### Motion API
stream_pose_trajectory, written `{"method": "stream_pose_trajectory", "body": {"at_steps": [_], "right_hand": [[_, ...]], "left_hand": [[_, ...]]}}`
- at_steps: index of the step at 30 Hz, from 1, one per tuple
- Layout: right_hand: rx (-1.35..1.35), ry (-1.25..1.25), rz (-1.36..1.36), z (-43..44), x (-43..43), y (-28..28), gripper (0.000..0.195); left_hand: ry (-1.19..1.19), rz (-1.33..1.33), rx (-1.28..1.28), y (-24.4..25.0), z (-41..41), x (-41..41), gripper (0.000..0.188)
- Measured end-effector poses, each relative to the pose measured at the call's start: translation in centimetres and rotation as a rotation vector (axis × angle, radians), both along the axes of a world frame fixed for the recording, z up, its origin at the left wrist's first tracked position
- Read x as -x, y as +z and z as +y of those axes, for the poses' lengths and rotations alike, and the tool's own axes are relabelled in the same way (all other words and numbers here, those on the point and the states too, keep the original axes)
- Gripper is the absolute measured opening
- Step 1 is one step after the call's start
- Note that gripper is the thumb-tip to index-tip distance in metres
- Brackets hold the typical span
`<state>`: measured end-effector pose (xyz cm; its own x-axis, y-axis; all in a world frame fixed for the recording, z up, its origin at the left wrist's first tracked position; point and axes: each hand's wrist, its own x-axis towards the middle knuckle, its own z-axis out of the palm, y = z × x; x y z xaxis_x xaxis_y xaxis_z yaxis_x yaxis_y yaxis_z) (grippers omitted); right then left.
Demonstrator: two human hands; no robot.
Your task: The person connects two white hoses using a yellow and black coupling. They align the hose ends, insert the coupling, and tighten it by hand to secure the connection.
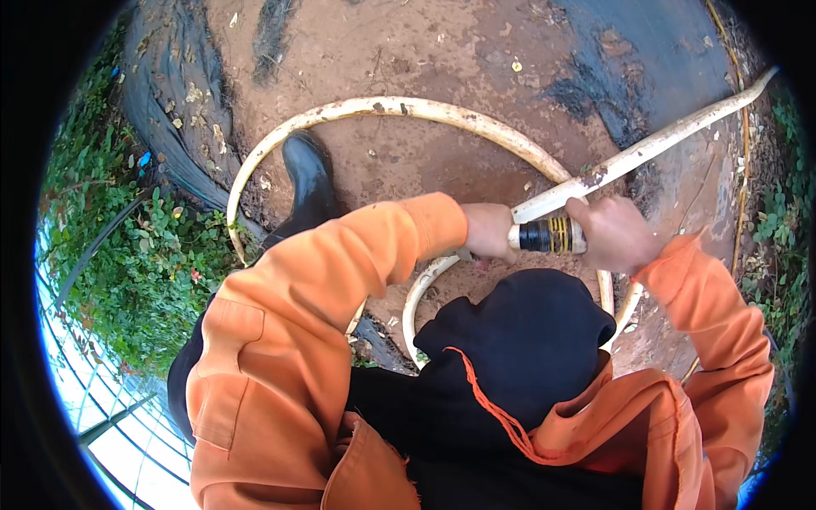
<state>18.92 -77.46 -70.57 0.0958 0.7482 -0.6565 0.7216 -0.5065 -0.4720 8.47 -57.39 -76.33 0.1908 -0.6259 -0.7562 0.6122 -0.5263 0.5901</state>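
Note:
A cream-coloured hose (408, 107), stained with soil, lies in wide loops on the ground in front of me. At the middle of the view is a hose joint (551, 235) wrapped in black and yellow banding. My left hand (491, 231) is closed around the hose at the left end of this joint. Around its right end my right hand (613, 233) is clenched, the thumb lying along the top. A straighter length of hose (644, 155) runs from beside my left hand towards the upper right. Its end near that hand is partly hidden by the fingers.
My black rubber boot (310, 172) stands inside a hose loop, on reddish bare soil (408, 172). Dark ground sheeting (175, 102) lies crumpled at the left, with more sheeting (650, 64) at the right. Leafy green plants (153, 268) border the left side.

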Motion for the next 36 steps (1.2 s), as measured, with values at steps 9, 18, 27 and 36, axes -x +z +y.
{"method": "stream_pose_trajectory", "body": {"at_steps": [9, 18, 27, 36], "right_hand": [[0.132, -0.454, 0.519, 0.3, 3.9, -3.0, 0.032], [0.406, -0.716, 0.982, -1.7, 5.7, -7.0, 0.033], [0.62, -0.769, 1.228, 0.9, 0.5, -4.8, 0.041], [0.152, -0.612, 0.675, 1.6, 2.2, -1.9, 0.048]], "left_hand": [[-0.206, -0.345, -0.401, 0.6, 0.5, 2.4, 0.024], [-0.313, -0.473, -0.465, 1.1, 0.8, 1.9, 0.023], [-0.085, -0.775, -0.612, -1.4, 0.4, 3.0, 0.017], [-0.182, -0.553, -0.464, 0.7, 1.2, 1.2, 0.016]]}}
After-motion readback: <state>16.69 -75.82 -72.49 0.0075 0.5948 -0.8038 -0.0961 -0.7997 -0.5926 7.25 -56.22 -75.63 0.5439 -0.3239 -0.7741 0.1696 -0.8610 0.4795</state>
